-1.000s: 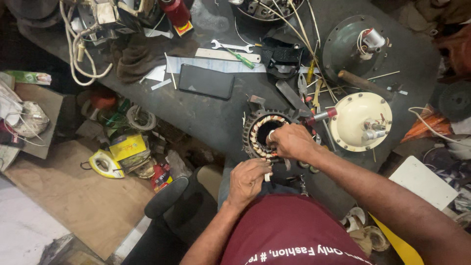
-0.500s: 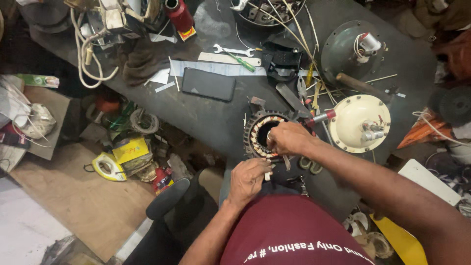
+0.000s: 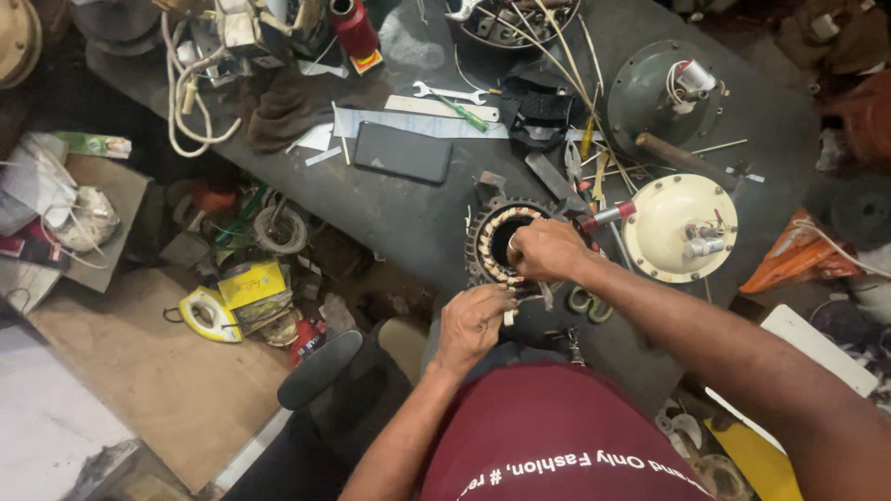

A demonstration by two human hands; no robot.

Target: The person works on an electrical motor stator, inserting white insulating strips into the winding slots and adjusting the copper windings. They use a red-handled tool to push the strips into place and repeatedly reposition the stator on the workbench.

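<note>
Cluttered dark workbench [image 3: 408, 218], with a black phone [image 3: 402, 152] lying flat at its left. Near the front edge sits the motor winding ring [image 3: 497, 243], likely heavy and stiff, its wire delicate; best held by the metal rim. Left hand [image 3: 473, 320] pinches its lower edge, right hand [image 3: 548, 250] is clenched over the top. Cream motor cover [image 3: 673, 218] lies rightward, holding a small metal fitting.

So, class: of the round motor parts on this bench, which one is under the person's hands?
The ring-shaped wound stator at the bench's near edge; the right hand rests on it, unlike the cream cover.
</note>
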